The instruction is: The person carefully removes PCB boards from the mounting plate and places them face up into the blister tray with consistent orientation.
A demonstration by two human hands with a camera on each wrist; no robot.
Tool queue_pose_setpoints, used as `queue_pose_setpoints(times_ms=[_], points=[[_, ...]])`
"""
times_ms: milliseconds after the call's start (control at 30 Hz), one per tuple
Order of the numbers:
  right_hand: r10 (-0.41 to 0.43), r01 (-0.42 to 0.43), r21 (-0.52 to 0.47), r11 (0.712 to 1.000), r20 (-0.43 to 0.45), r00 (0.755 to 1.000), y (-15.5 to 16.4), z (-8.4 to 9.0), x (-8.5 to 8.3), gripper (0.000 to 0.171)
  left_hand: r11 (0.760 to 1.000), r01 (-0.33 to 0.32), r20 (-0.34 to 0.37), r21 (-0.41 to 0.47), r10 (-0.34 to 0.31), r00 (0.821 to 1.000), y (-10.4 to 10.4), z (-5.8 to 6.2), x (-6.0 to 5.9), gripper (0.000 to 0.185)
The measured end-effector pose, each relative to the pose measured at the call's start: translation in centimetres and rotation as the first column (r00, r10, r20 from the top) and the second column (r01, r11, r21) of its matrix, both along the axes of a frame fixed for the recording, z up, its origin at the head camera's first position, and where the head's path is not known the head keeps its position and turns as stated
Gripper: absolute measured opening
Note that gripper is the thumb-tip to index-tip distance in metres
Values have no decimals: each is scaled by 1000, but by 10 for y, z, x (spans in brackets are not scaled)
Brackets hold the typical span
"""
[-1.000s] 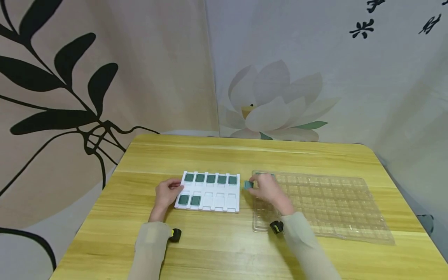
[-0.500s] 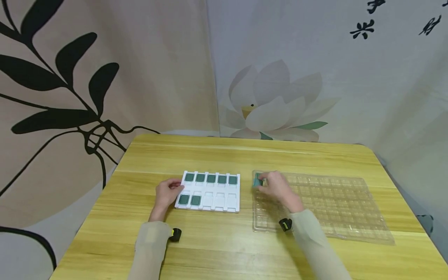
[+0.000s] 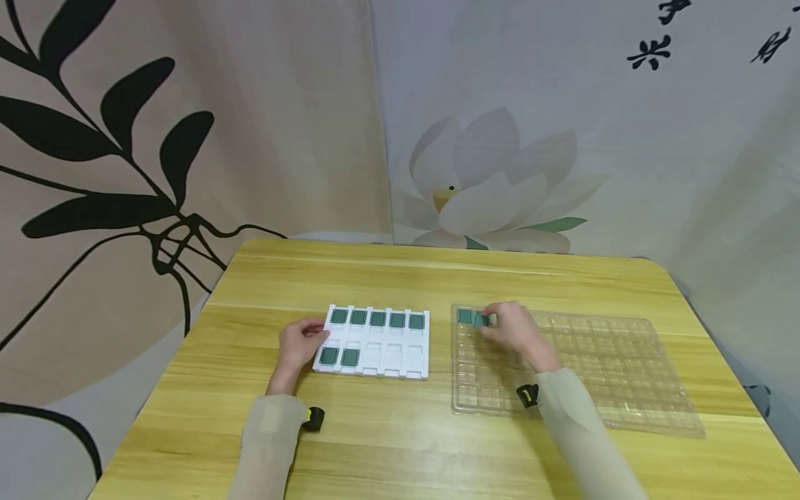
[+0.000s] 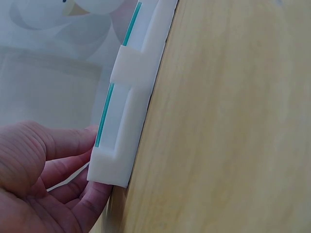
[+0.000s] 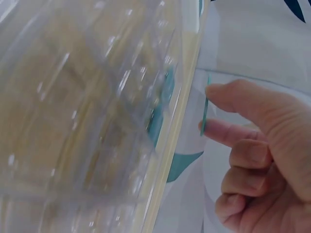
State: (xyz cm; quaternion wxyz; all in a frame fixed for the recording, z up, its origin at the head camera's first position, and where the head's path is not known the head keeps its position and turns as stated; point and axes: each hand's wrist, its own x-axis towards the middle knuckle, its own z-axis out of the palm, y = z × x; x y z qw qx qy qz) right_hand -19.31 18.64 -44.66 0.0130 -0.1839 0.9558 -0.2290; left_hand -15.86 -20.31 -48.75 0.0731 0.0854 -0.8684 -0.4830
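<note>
My left hand point(image 3: 302, 345) grips the left edge of a white foam-like tray point(image 3: 373, 344), thumb on top and fingers curled beneath in the left wrist view. Green square chips point(image 3: 378, 319) fill the tray's far row; two more sit at the left of its near row. Over the far left corner of a clear plastic compartment tray point(image 3: 581, 368), my right hand point(image 3: 517, 333) pinches a thin green chip point(image 5: 205, 109) between thumb and index finger, seen edge-on in the right wrist view. Another green chip point(image 3: 464, 316) lies in the clear tray's far left corner pocket.
Both trays lie on a wooden table point(image 3: 375, 444), with a strip of bare wood between them. A printed curtain point(image 3: 300, 125) with leaves and a lotus hangs behind the table's far edge.
My right hand has moved right with the pinched chip, from the gap between the trays to over the clear tray, uncovering the chip in its corner pocket. My left hand stays put.
</note>
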Motion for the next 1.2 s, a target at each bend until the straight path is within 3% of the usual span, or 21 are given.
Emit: queue_pose_setpoints(times_ms=[100, 333, 600, 1200], points=[[-17, 16, 7, 1000, 16, 1000, 8, -1, -2, 25, 1000, 6, -12, 4, -6, 1000, -1, 0, 0, 21], [-33, 33, 54, 998, -1, 999, 22, -4, -6, 26, 1000, -4, 71, -11, 5, 997, 1, 0, -2, 25], [-45, 45, 102, 994, 0, 999, 33, -6, -14, 29, 1000, 1, 48, -20, 0, 999, 0, 1, -2, 24], [24, -20, 145, 989, -24, 999, 41, -17, -21, 26, 1000, -11, 49, -29, 12, 999, 1, -1, -3, 24]])
